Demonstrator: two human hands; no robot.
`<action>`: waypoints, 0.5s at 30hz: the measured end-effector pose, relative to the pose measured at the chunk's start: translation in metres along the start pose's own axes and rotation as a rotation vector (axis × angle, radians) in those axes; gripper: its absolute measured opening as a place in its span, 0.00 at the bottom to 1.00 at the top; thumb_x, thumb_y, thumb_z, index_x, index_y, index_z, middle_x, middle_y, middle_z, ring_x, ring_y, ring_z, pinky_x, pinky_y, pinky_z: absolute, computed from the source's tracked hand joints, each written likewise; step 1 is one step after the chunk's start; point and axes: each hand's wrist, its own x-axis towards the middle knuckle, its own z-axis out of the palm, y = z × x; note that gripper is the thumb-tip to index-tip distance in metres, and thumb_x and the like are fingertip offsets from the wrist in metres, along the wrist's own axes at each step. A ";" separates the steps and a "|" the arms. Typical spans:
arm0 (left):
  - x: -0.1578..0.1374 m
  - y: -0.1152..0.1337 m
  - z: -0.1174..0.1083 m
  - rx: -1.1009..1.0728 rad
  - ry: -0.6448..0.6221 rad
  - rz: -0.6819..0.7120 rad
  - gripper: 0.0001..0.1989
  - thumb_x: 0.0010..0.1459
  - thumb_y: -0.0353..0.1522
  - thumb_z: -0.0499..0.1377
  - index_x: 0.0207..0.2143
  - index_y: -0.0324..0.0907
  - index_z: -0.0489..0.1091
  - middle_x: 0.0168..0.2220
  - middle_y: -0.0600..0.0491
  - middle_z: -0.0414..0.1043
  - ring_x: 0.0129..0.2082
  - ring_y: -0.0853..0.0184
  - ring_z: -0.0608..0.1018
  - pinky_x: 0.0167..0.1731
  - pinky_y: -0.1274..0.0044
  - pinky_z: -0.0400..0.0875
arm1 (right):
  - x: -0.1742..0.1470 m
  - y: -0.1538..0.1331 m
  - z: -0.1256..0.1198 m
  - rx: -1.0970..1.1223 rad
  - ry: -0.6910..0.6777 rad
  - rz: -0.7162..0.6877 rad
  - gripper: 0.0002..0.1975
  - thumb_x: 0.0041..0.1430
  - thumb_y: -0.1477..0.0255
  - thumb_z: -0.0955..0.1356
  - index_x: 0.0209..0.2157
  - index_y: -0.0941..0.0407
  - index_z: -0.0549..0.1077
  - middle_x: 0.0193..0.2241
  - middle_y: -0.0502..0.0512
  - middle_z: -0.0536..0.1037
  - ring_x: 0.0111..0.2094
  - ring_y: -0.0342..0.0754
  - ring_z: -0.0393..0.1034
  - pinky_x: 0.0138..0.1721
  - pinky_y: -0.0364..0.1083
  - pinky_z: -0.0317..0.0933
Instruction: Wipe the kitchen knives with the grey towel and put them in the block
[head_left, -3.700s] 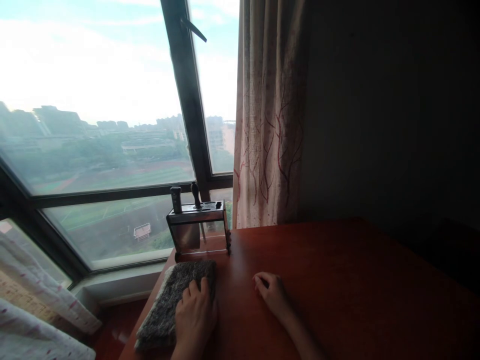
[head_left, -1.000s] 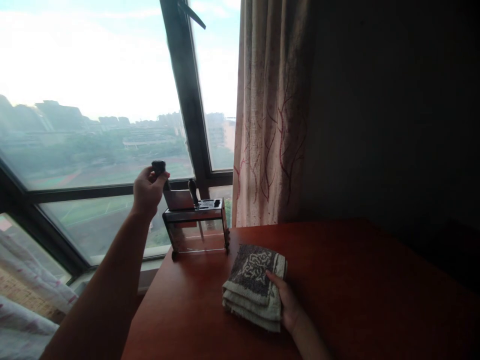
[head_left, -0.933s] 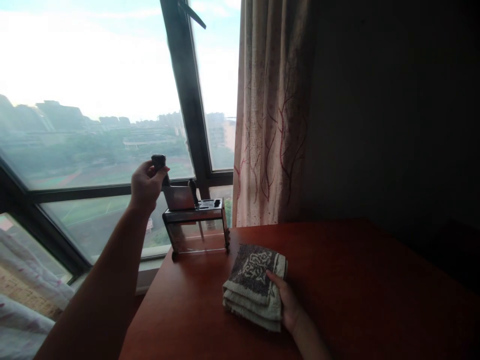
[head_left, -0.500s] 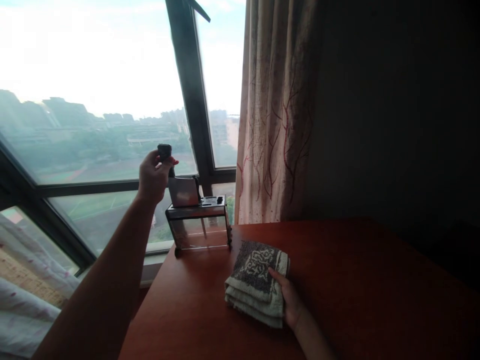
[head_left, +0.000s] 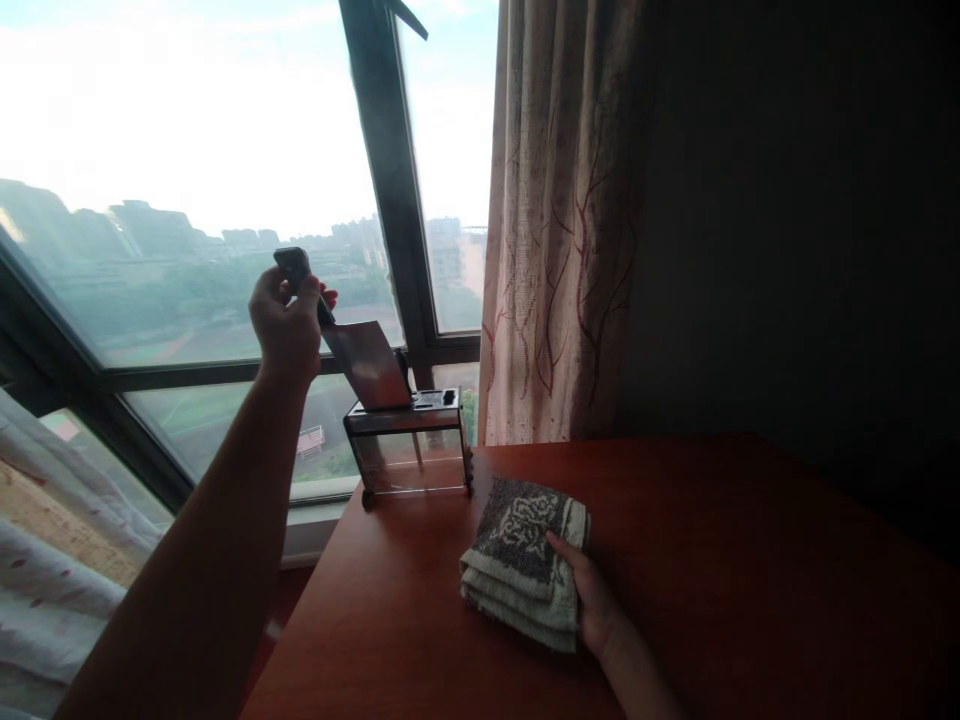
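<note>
My left hand (head_left: 289, 320) is closed around the black handle of a cleaver (head_left: 371, 365). The broad metal blade tilts, its lower end still at the top of a knife block (head_left: 409, 425) with clear sides and a metal top. Behind the blade, another dark handle shows at the slots. A folded grey and white towel (head_left: 525, 560) with a pale pattern lies on the table. Gripping its right edge is my right hand (head_left: 589, 595), thumb on top and the other fingers hidden beneath the cloth.
The reddish-brown table (head_left: 697, 560) has its left edge near the knife block. Beyond it are a window (head_left: 225, 360) with dark frames and a beige curtain (head_left: 555, 250). A light patterned cloth (head_left: 60, 590) hangs at the lower left.
My left hand has moved up and to the left, drawing the cleaver further out and tilting it. The right hand keeps its hold on the towel; the whole view has shifted slightly.
</note>
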 end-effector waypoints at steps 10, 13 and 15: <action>-0.026 -0.027 -0.011 0.104 -0.125 -0.126 0.10 0.55 0.30 0.61 0.40 0.36 0.67 0.29 0.56 0.70 0.26 0.72 0.77 0.32 0.73 0.74 | 0.001 0.000 -0.002 -0.039 -0.010 0.001 0.23 0.54 0.67 0.71 0.49 0.65 0.72 0.38 0.65 0.82 0.41 0.58 0.78 0.48 0.56 0.69; -0.046 -0.041 -0.023 0.145 -0.164 -0.166 0.12 0.52 0.32 0.63 0.39 0.37 0.68 0.29 0.55 0.72 0.27 0.68 0.78 0.33 0.71 0.73 | 0.000 0.001 -0.001 -0.067 0.006 -0.004 0.22 0.53 0.66 0.72 0.48 0.64 0.73 0.38 0.65 0.82 0.41 0.59 0.78 0.47 0.56 0.69; -0.061 -0.051 -0.033 0.248 -0.199 -0.182 0.14 0.50 0.34 0.63 0.39 0.39 0.69 0.30 0.53 0.74 0.30 0.65 0.78 0.36 0.70 0.72 | -0.001 0.001 -0.001 -0.081 0.011 -0.016 0.22 0.53 0.66 0.72 0.47 0.64 0.74 0.38 0.65 0.82 0.41 0.59 0.78 0.47 0.57 0.69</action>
